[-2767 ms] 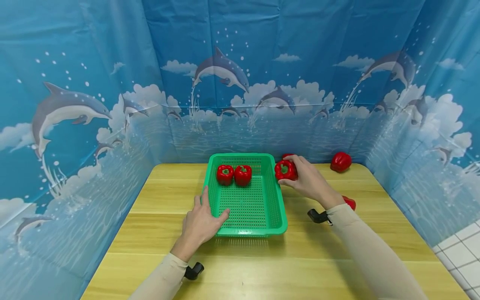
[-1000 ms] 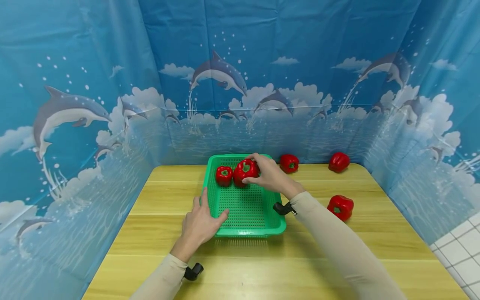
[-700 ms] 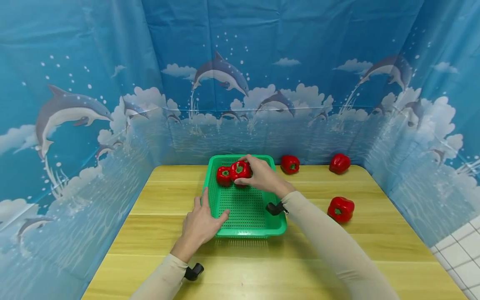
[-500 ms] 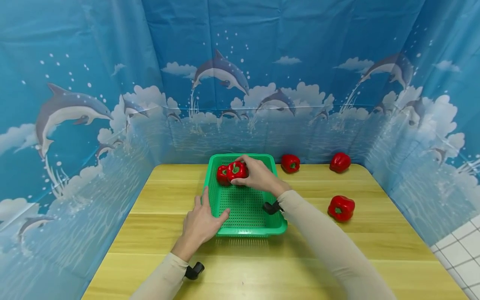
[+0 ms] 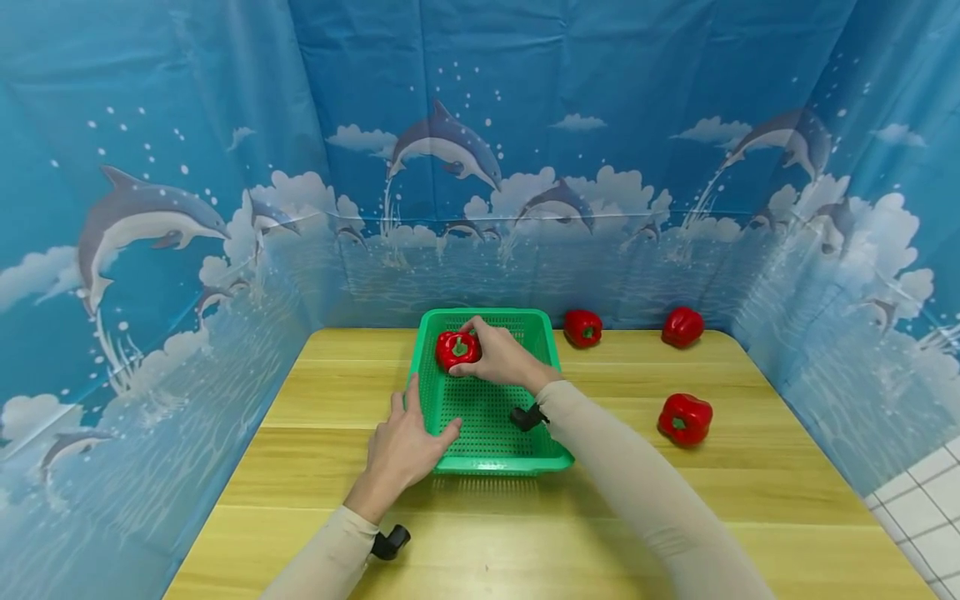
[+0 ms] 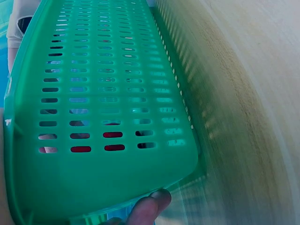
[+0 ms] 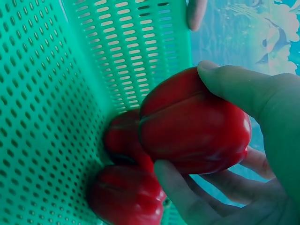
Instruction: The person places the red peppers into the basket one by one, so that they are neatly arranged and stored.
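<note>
In the head view my right hand (image 5: 498, 357) holds a red bell pepper (image 5: 455, 350) over the back left of a green perforated basket (image 5: 557, 457). Thumb and fingers lie on opposite sides of this pepper (image 7: 194, 124) in the right wrist view. Close below it are two more red bell peppers, one near the basket wall (image 7: 124, 136) and one in front (image 7: 126, 194). From the head they are mostly hidden behind the held one. My left hand (image 5: 405, 446) rests at the basket's near left corner, thumb reaching over the rim, index finger extended along the left side.
Three red bell peppers lie on the wooden table (image 5: 315, 467) to the right: one behind the basket's right side (image 5: 583, 328), one at the back right (image 5: 682, 327), one nearer (image 5: 686, 419). A blue dolphin-print curtain (image 5: 480, 267) encloses the back and sides.
My right hand has carried a bell pepper from the table right of the basket leftward over the two peppers inside, now overlapping the left one. The left hand has stayed at the corner.
</note>
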`<state>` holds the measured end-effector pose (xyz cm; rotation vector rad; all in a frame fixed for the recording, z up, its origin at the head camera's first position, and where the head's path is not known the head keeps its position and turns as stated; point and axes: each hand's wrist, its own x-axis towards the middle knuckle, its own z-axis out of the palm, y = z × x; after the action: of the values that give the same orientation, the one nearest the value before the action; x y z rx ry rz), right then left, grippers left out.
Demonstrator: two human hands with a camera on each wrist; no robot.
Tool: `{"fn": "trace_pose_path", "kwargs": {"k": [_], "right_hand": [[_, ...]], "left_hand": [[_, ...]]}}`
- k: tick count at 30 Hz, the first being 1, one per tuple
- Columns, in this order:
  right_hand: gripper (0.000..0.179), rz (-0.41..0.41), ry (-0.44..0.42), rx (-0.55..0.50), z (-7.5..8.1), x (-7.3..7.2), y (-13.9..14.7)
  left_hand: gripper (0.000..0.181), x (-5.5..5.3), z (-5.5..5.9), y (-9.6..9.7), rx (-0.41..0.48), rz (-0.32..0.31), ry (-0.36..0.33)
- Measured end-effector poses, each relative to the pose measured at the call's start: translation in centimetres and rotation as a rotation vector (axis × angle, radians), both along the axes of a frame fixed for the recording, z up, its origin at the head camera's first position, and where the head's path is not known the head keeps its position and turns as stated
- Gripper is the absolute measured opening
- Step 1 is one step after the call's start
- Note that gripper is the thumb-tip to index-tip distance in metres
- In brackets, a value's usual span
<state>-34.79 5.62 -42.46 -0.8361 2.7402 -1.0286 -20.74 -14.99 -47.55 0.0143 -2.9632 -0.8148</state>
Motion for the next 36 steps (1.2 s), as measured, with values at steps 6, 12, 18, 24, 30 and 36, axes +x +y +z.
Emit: {"fn": "trace_pose_path", "kwargs": {"k": [6,12,18,24,30,36], "right_hand": [[0.077,0.013,-0.021,0.043,-0.7,-0.1,-0.9],[0.072,0.035,-0.017,0.080,-1.5,0.0,-1.2],[0.074,0.036,-0.016,0.100,-2.1,-0.2,-1.3],[0.076,0.033,-0.018,0.130,-2.4,-0.3,-1.3],[0.073,0.024,-0.024,0.133,-2.9,-0.3,-1.3],[0.065,0.029,-0.036,0.106,-2.8,0.1,-1.4]], "left_hand": [[0.115,0.1,-0.1,0.1,0.012,0.007,0.001],[0.115,0.3,-0.3,0.3,0.017,0.012,-0.012],[0.115,0.4,-0.3,0.4,0.024,0.011,0.000],[0.113,0.4,-0.2,0.5,0.026,0.011,0.014],[0.113,0.4,-0.3,0.5,0.021,0.011,0.010],[0.113,0.5,-0.4,0.5,0.021,0.011,0.018]]}}
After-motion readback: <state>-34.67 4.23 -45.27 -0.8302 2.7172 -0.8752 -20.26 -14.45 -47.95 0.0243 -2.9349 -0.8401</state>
